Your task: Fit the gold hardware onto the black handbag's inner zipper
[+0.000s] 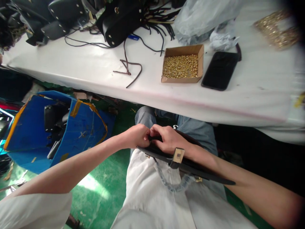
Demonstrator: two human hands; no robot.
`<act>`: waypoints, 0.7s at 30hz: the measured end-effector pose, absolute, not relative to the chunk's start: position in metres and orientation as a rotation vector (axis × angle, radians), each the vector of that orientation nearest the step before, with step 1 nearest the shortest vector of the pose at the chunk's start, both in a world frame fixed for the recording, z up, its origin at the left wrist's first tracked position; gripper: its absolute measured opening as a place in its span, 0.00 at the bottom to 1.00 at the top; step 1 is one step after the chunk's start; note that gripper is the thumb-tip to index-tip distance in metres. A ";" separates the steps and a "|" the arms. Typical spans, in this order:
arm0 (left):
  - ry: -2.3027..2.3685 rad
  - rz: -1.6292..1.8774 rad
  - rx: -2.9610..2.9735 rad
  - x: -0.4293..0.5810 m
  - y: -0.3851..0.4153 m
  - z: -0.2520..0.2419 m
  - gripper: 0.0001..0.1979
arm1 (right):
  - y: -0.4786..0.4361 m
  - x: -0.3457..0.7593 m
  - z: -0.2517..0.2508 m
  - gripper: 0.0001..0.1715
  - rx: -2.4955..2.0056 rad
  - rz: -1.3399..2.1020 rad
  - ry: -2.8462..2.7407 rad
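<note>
A black handbag lies across my lap, with a gold clasp plate and a handle wrapped in clear plastic on the side towards me. At the bag's left end, my left hand is closed, its fingertips pinching at the edge. Right beside it, my right hand reaches over the bag with fingers curled inwards, nearly touching the left. Whatever small piece lies between the fingertips is hidden by the fingers.
On the white table stand a cardboard box of small gold studs, a black phone, a plastic bag, a bag of gold parts and several black handbags. A blue bin holding black bags stands at left.
</note>
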State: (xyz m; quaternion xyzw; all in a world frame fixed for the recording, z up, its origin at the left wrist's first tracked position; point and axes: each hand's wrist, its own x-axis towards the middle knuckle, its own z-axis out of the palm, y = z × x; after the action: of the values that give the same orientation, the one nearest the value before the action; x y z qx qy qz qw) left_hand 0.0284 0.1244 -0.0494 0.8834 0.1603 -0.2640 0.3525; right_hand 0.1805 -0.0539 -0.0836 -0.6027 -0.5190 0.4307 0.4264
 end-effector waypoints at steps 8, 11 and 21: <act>0.374 -0.762 2.220 0.042 0.131 -0.040 0.07 | -0.048 0.186 -0.093 0.17 -1.463 1.079 -1.330; 0.367 -0.769 2.206 0.045 0.129 -0.038 0.07 | -0.048 0.188 -0.098 0.19 -1.404 1.093 -1.331; 0.471 -0.791 2.332 0.038 0.120 -0.036 0.08 | -0.050 0.187 -0.106 0.22 -1.349 1.093 -1.384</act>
State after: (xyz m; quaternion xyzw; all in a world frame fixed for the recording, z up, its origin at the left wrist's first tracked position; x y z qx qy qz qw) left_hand 0.0375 0.1199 -0.0360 0.8838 0.1785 -0.2996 0.3119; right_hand 0.1865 -0.0501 -0.1062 -0.5444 -0.5583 0.4409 0.4445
